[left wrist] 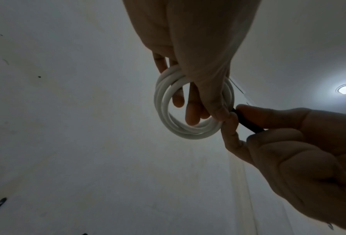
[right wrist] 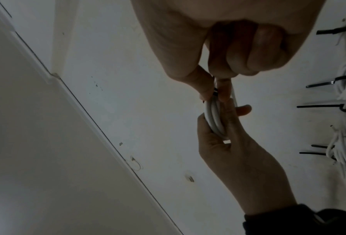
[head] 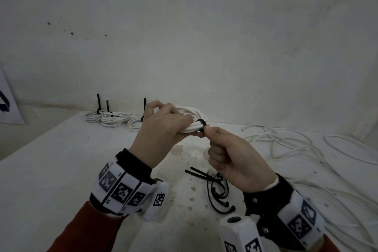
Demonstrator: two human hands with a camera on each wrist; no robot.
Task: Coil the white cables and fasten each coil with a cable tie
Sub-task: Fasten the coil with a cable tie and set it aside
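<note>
Left hand: the left hand [head: 161, 127] wraps its fingers round the white coil [head: 193, 117] and holds it raised above the table [head: 61, 159], likely so the loops stay bunched while the tie closes.
Right hand: the right hand [head: 231, 157], at 4 o'clock of the coil, pinches the tail of the black cable tie [head: 201, 126] between thumb and forefinger, its other fingers curled; it looks placed to pull the tail through.
Coil: in the left wrist view its ring faces the camera, with the tie crossing the strands at about 4 o'clock.
Tie axis: the band circles the bundle; the tail's long axis runs down toward the right hand.
Finished coils: tied coils [head: 114, 117] lie at 10 o'clock by the wall, tails upright.
Stock: spare ties [head: 216, 188] lie at 6 o'clock, loose cable [head: 290, 149] at 3 o'clock.
</note>
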